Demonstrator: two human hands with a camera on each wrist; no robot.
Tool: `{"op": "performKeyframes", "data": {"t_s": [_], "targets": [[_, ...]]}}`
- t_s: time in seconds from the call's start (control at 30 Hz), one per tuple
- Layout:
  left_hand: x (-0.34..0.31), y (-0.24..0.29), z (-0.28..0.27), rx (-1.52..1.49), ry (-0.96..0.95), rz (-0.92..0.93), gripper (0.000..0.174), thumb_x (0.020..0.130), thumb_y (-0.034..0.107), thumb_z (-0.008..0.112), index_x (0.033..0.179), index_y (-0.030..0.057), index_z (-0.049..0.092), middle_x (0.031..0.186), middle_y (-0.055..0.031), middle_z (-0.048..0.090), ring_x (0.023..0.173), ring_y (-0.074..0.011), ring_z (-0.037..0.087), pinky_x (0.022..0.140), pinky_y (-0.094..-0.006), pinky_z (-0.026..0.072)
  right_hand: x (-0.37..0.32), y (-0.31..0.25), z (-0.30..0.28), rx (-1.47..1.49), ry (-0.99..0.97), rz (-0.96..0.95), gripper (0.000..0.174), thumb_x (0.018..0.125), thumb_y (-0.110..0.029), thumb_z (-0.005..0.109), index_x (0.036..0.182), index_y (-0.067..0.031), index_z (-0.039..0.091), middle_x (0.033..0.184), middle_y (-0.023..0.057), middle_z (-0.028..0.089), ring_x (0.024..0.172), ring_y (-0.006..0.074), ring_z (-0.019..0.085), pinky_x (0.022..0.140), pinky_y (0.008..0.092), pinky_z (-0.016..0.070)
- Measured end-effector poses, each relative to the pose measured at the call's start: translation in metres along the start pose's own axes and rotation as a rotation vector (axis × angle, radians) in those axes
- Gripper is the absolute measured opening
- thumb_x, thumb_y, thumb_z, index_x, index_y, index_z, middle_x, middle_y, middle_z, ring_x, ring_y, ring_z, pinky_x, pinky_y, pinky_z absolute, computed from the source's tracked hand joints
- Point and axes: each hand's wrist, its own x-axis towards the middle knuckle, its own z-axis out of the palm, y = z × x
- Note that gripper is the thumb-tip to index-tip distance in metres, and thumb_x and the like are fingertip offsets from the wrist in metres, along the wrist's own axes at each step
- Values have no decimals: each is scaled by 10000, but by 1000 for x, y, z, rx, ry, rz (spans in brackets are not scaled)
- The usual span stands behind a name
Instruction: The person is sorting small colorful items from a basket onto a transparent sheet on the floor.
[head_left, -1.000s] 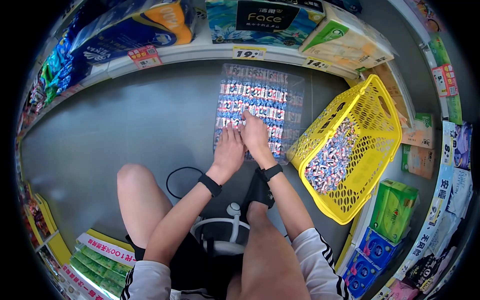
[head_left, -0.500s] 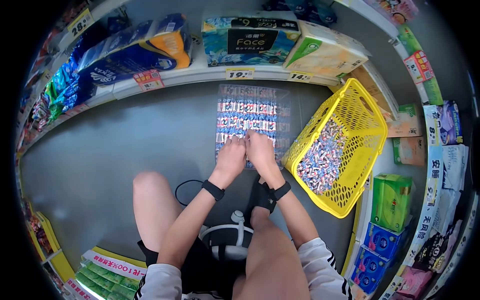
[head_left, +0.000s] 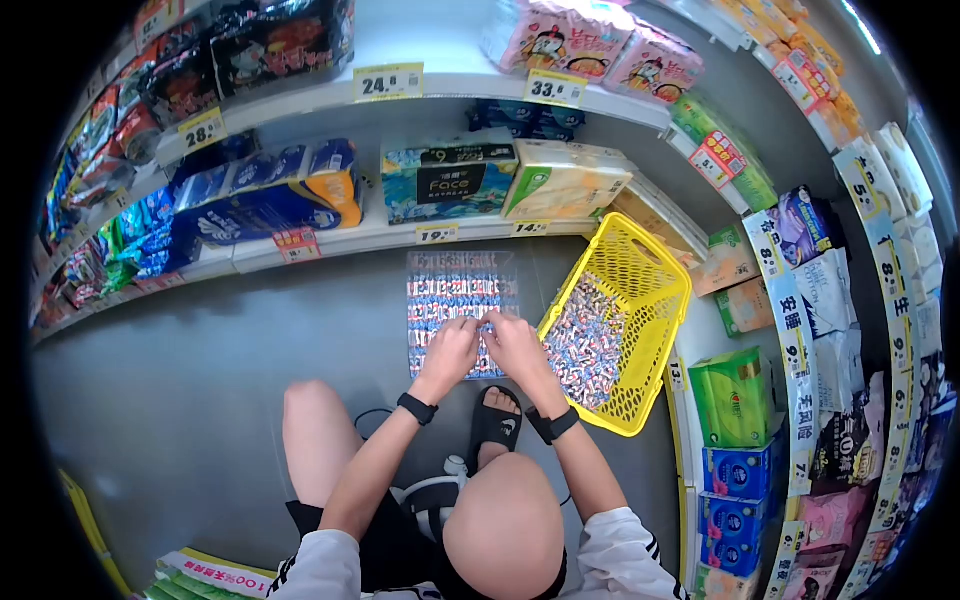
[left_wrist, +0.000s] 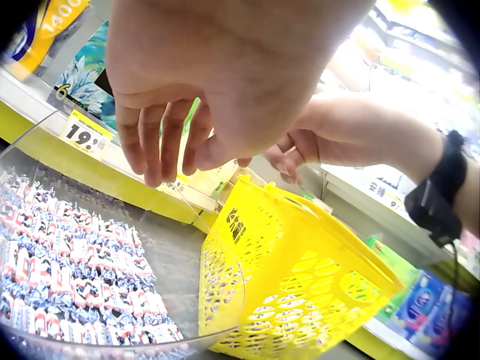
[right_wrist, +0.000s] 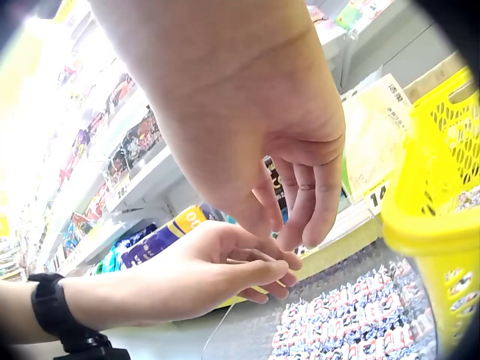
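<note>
My left hand (head_left: 452, 350) and right hand (head_left: 514, 348) hover close together above a clear plastic box (left_wrist: 241, 300). Both hands have loosely bent fingers pointing down, with nothing visible between them in the wrist views. Inside the box lie wrapped candies (left_wrist: 71, 262) in neat rows, blue, white and red. In the right wrist view, the fingertips of the left hand (right_wrist: 225, 262) are right by those of the right hand (right_wrist: 300, 187). A yellow perforated basket (head_left: 655, 310) stands to the right of the box, tilted, with many loose wrapped candies (head_left: 585, 350) inside.
Behind the box runs a low shelf with tissue packs (head_left: 450, 185) and price tags. More shelves with a green pack (head_left: 733, 400) and blue packs (head_left: 733, 530) line the right side. A sandalled foot (head_left: 497, 420) is just in front of the box. Grey floor (head_left: 200, 370) stretches left.
The head view has tilted up, showing more shelves. Both hands have lifted from the candy rows and drawn slightly apart above the box. Basket and box remain beside each other.
</note>
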Motion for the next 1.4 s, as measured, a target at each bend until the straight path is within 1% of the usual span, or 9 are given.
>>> {"op": "performKeyframes", "data": {"t_s": [0.23, 0.4, 0.5, 0.67, 0.77, 1.03, 1.17, 1.3, 1.4], "targets": [[27, 66, -8, -74, 30, 117, 107, 971, 57, 622, 1038, -13, 668, 950, -203, 653, 911, -420, 653, 794, -508, 537, -33, 26, -60, -49, 106, 126, 229, 902, -96, 688, 1123, -37, 685, 1034, 219, 731, 933, 449, 710, 800, 536, 580], [64, 107, 5, -35, -108, 280, 122, 965, 96, 610, 1025, -4, 647, 944, -197, 616, 964, -407, 626, 825, -514, 537, -61, 76, -84, -176, 168, 231, 217, 862, -137, 735, 1066, -61, 727, 1042, 206, 728, 954, 424, 722, 832, 519, 594], [81, 118, 39, 6, -149, 341, 145, 962, 124, 617, 1000, -13, 645, 958, -197, 627, 967, -405, 635, 827, -510, 548, -76, 110, -83, -214, 199, 305, 239, 864, -152, 749, 1094, -84, 743, 1016, 179, 730, 966, 392, 713, 844, 496, 576], [95, 138, 97, 23, -325, 392, 114, 899, 71, 603, 909, -25, 663, 927, -253, 661, 898, -454, 685, 798, -551, 568, -90, 152, -88, -135, 32, 512, 322, 851, -248, 781, 1143, -112, 768, 1158, 181, 753, 1097, 385, 707, 969, 485, 555], [93, 119, 146, 129, -431, 401, 154, 911, 85, 593, 884, -20, 702, 907, -249, 690, 896, -450, 690, 796, -537, 567, -100, 179, -83, -106, -50, 582, 357, 849, -262, 765, 1183, -139, 770, 1172, 177, 755, 1112, 361, 716, 965, 491, 561], [97, 115, 199, 285, -944, 202, 210, 889, 151, 642, 985, -2, 750, 980, -273, 740, 974, -431, 728, 844, -533, 576, -102, 226, -66, -80, -190, 669, 392, 845, -174, 679, 1227, -179, 767, 1226, 166, 749, 1151, 355, 713, 984, 455, 562], [95, 117, 220, 326, -1194, 271, 246, 861, 71, 634, 1084, 28, 729, 1034, -254, 746, 990, -435, 722, 830, -503, 573, -101, 260, -34, -4, -321, 790, 310, 856, -159, 662, 1131, -88, 785, 1148, 220, 752, 1067, 390, 740, 901, 478, 587], [87, 119, 234, 300, -1215, 178, 320, 849, 30, 627, 1153, 55, 724, 1086, -230, 748, 1054, -415, 713, 869, -482, 566, -111, 242, -48, -20, -337, 807, 309, 823, -137, 703, 1103, -31, 780, 1120, 253, 744, 1027, 407, 746, 852, 465, 598], [85, 127, 226, 281, -1234, 232, 345, 859, 41, 624, 1182, 71, 740, 1116, -224, 752, 1071, -403, 715, 886, -474, 569, -111, 286, -3, -28, -321, 782, 290, 821, -140, 722, 1080, -26, 786, 1128, 247, 746, 1028, 404, 747, 851, 456, 604]]}}
